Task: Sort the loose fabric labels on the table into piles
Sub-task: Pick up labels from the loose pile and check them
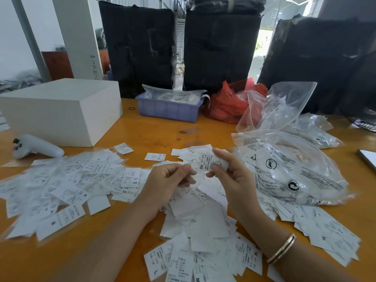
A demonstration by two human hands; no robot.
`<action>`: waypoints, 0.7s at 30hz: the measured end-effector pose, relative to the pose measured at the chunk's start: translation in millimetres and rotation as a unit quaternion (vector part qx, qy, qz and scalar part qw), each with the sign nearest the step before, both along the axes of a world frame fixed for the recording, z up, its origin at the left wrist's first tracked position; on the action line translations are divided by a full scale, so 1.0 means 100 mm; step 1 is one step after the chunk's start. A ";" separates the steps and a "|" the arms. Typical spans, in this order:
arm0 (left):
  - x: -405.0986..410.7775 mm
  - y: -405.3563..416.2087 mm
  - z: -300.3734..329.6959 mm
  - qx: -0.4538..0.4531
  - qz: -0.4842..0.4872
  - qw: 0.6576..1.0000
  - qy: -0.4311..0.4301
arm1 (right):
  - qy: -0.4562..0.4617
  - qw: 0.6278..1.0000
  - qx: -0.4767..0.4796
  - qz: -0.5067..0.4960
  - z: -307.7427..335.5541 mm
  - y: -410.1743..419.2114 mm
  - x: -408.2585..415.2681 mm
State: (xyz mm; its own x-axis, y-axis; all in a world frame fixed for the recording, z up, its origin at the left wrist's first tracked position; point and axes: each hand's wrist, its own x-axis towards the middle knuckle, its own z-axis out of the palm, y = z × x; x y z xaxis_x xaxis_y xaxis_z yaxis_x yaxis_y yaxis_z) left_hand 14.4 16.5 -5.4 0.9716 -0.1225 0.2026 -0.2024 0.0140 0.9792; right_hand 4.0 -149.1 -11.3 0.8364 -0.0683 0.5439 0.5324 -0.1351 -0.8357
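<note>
The right hand pinches a white label printed "XS" between thumb and fingers, while the left hand – fingers curled – touches its near end; whether it grips I cannot tell. Left of the grip spreads a heap of labels marked M and XS, another heap lies just below. Right of it sit clear printed bags; beyond – a white box and blue tray.

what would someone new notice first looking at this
White fabric labels litter the orange table from left edge to right. At the centre both hands, right hand and left hand, hold up one label marked XS. Crumpled clear plastic bags sit at right.
</note>
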 end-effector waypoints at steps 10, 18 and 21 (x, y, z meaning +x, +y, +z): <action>0.00 0.01 0.00 -0.001 0.000 1.000 0.001 | 0.012 1.000 -0.022 0.017 0.00 0.02 -0.01; -0.01 0.00 0.01 0.003 -0.007 1.000 0.002 | 0.017 0.999 0.022 0.029 -0.01 0.00 0.02; -0.01 0.00 0.01 0.003 -0.006 1.000 0.002 | 0.022 0.999 -0.003 0.031 -0.02 0.01 0.02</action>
State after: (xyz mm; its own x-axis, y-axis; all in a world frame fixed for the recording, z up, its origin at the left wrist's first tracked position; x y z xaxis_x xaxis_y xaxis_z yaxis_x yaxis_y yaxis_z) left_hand 13.4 16.7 -4.6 0.9706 -0.1356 0.1990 -0.1993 0.0115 0.9799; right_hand 6.0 -148.2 -13.5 0.8620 -0.0130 0.5067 0.5025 -0.1082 -0.8578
